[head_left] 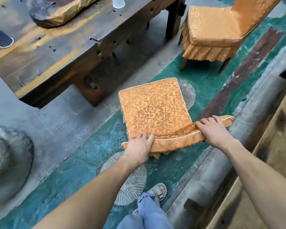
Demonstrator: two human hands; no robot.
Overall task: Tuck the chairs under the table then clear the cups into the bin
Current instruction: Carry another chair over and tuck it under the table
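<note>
An orange-covered chair (155,108) stands on the floor in front of me, its seat facing the dark wooden table (45,63). My left hand (139,148) grips the left end of its backrest top, and my right hand (213,129) grips the right end. The chair's front edge is apart from the table, out in the open. A second orange chair (210,28) stands at the table's far right end, also pulled out. A translucent cup (118,2) stands on the table top at the far edge of view.
A long wooden slab (59,12) lies on the table, and a dark object with a white rim (1,37) sits at the left. A grey round stone (5,162) is on the floor left. A concrete ledge (221,162) and wooden boards (274,146) run along my right.
</note>
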